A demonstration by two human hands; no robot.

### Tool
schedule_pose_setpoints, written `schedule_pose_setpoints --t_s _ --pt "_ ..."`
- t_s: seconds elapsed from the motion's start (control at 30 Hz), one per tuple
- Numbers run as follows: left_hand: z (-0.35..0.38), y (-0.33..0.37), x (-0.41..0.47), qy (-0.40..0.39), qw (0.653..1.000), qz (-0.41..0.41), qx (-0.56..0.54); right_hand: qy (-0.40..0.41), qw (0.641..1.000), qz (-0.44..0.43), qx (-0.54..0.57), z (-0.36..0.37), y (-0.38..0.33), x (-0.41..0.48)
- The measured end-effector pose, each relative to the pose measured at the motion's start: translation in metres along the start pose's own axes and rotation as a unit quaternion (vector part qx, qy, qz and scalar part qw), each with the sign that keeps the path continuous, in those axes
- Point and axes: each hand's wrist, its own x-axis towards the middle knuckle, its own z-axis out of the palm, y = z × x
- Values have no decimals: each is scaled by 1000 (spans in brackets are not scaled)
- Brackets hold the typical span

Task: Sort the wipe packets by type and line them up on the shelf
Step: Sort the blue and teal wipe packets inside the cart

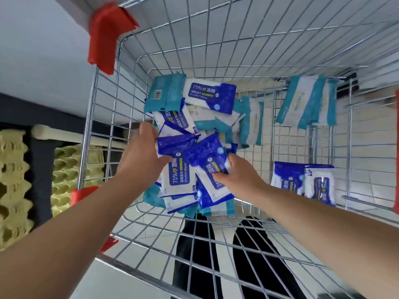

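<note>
A wire shopping cart point(103, 117) holds a heap of wipe packets: dark blue alcohol wipe packets point(208, 94) and teal-and-white packets point(166, 91) mixed together. My left hand point(144, 147) grips a dark blue packet point(174, 143) at the heap's left side. My right hand point(239, 171) pinches another dark blue packet point(205, 154) near the heap's middle. On a wire shelf to the right, several teal-and-white packets point(306, 102) stand at the back and two dark blue packets point(302, 180) stand nearer.
Red plastic corner guards point(108, 37) cap the cart's left rim. Stacked egg cartons point(13, 186) sit on the left outside the cart. My legs in dark trousers point(194, 244) show through the cart's near wall over a tiled floor.
</note>
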Motion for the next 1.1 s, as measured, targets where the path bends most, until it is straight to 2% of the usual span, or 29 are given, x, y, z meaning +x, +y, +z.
schedule_pose_setpoints --t_s 0.1,0.3,0.43,0.57,0.7,0.87,1.1 --pt "0 -1 1 5 1000 -10 -17 8 995 46 87 -1 1 2" --pt "-4 -3 6 -38 998 -44 19 49 987 60 138 -23 2 -2" --pt "-5 10 -1 -45 997 -56 -30 52 973 56 218 -35 0 -4" --pt "-5 19 -8 -39 991 -78 -104 20 961 47 270 -31 0 -7" --pt "-1 22 -12 -81 987 -76 -115 -10 957 40 289 -21 1 -8" --pt "-4 18 -18 -177 982 -50 -52 -5 960 57 272 -20 8 -6" --pt "-28 13 -26 -102 988 -73 -86 -24 949 72 305 -23 10 -6"
